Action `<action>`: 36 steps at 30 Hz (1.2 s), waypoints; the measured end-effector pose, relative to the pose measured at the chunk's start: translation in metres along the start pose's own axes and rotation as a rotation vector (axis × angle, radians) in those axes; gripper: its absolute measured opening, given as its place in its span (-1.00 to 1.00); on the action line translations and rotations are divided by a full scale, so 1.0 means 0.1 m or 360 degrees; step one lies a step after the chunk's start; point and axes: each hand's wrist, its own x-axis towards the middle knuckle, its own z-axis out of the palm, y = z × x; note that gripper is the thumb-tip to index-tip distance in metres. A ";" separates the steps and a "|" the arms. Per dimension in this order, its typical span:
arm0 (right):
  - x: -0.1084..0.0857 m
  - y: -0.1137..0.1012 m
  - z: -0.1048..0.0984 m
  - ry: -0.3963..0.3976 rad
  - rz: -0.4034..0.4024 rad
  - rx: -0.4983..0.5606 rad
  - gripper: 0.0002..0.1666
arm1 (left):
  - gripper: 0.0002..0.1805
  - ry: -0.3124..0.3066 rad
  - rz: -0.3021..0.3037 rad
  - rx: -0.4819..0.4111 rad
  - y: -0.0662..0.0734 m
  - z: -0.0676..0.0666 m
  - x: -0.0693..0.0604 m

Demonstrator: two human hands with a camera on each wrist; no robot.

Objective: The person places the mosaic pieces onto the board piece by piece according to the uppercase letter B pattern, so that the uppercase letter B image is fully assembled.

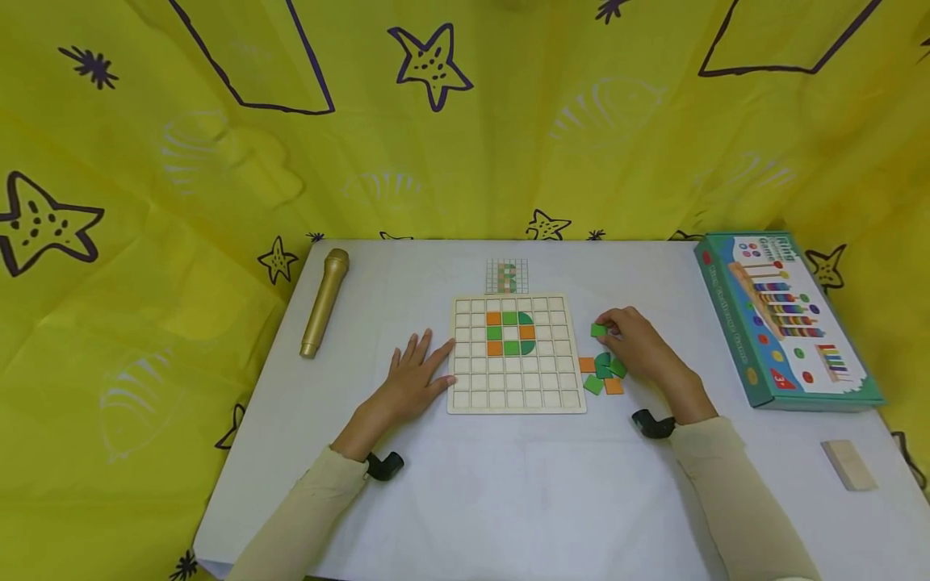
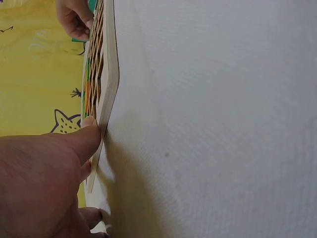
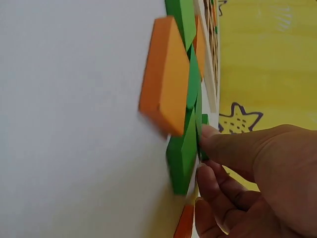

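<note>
A wooden grid board [image 1: 517, 400] lies on the white table. Orange and green tiles [image 1: 510, 348] form a ring of squares and rounded pieces in its cells. My left hand [image 1: 412, 378] rests at the board's left side, fingers spread; its thumb touches the edge in the left wrist view. To the right of the board, my right hand [image 1: 645, 345] pinches a green square tile [image 1: 598, 330] between thumb and fingers. Just below that hand is a loose pile with orange tiles [image 1: 613, 386], light green squares [image 1: 593, 385] and dark green rounded pieces [image 1: 603, 361].
A small pattern card [image 1: 494, 276] lies behind the board. At the table's back left is a gold microphone-shaped object [image 1: 324, 303]. A green game box [image 1: 792, 323] stands at the right, with a pale wooden block [image 1: 848, 465] in front of it. Yellow patterned cloth [image 1: 465, 161] hangs behind.
</note>
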 end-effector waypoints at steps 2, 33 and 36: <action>0.02 -0.05 0.03 -0.0004 -0.0020 -0.0006 -0.60 | -0.23 0.0001 0.0001 0.0005 0.00 0.00 0.00; -0.01 -1.17 0.90 0.0042 -0.0672 -0.0185 -0.92 | -0.24 0.0004 0.0008 0.0019 -0.03 0.02 0.03; -0.02 -1.19 0.93 0.0046 -0.0723 -0.0226 -0.90 | -0.23 0.0001 0.0006 0.0010 -0.02 0.02 0.03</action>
